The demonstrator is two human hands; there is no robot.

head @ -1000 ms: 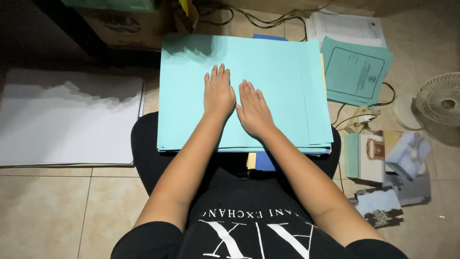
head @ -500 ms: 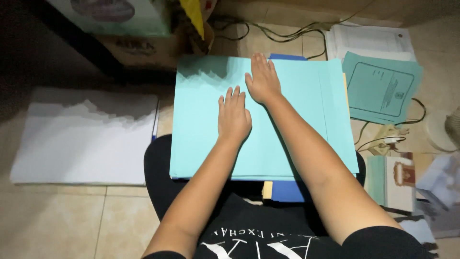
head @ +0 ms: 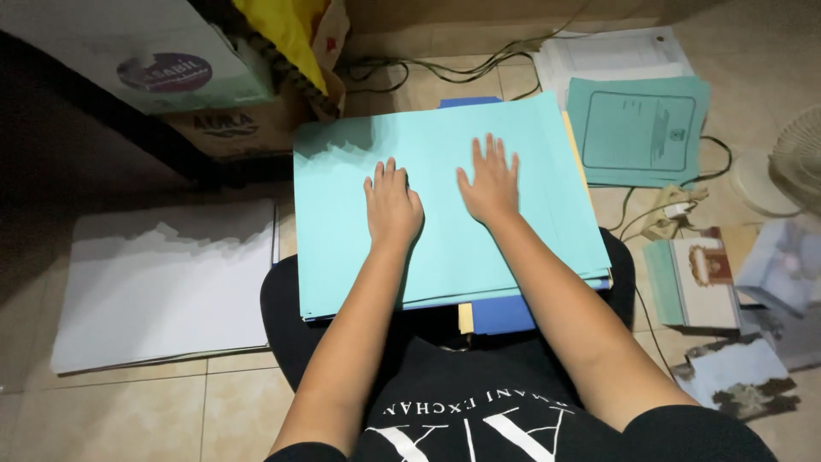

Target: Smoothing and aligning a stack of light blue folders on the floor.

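Head view, single camera, looking straight down at a seated person's lap. Both hands lay flat, palms down, on the top sheet of a light blue paper stack [head: 445, 248] that rested across the person's legs. The left hand [head: 392, 207] sat near the middle of the sheet with its fingers held close together and extended away from the body. The right hand [head: 489, 184] sat just beside it, slightly farther from the body, with its fingers spread apart. Neither hand pinched or curled around anything — each only pressed on the paper surface, so the stack lay directly beneath both palms and extended past them on every side.

Under the light blue stack, a yellow sheet edge [head: 465, 318] and a dark blue folder [head: 500, 313] protruded at the near edge.

Surroundings on the tiled floor:
- A pile of white paper [head: 162, 287] lay to the left, apart from the stack.
- A green printed form [head: 637, 130] lay to the upper right, overlapping white printed sheets [head: 611, 53].
- Cardboard boxes [head: 231, 124] and a yellow bag [head: 286, 30] stood at the top left.
- Cables [head: 445, 73] ran along the floor beyond the stack.
- A white fan [head: 800, 158] — only partly in frame — stood at the right edge, with loose photographs [head: 735, 376] below it.
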